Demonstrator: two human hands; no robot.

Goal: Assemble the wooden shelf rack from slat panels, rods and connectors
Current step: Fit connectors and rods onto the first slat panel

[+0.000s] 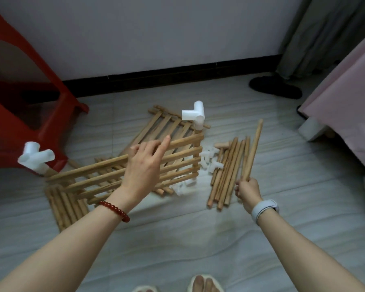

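- Two white connectors already cap the raised slat panel (122, 173): the left connector (35, 158) sits on the panel's left corner, the right connector (195, 114) on its far right corner.
- Left hand (143, 165) rests on top of the panel near its middle; the fingers curl over the upper slat, pressing down on it, with the forefinger stretched out straight and pointing toward the right connector.
- Right hand (248, 189) lies to the right of the panel, closed in a fist around the lower end of one rod (252, 148), which tilts up and away from the person.
- Loose rods (226, 171) lie in a bundle on the floor (177, 239) just right of the panel, and small spare connectors (209, 160) are scattered between that bundle and the panel's right edge.
- More flat panels (167, 125) lie on the floor behind and under the raised panel.
- Judging from this, the step in hand is seating the held rod into a connector socket; the right one is nearer.
- To do it well, keep the left hand bracing the panel so it cannot tip, line the rod's tip up with the socket's axis, and push straight in without twisting.
- Both forearms reach forward and down, the left crossing inward over the panel.
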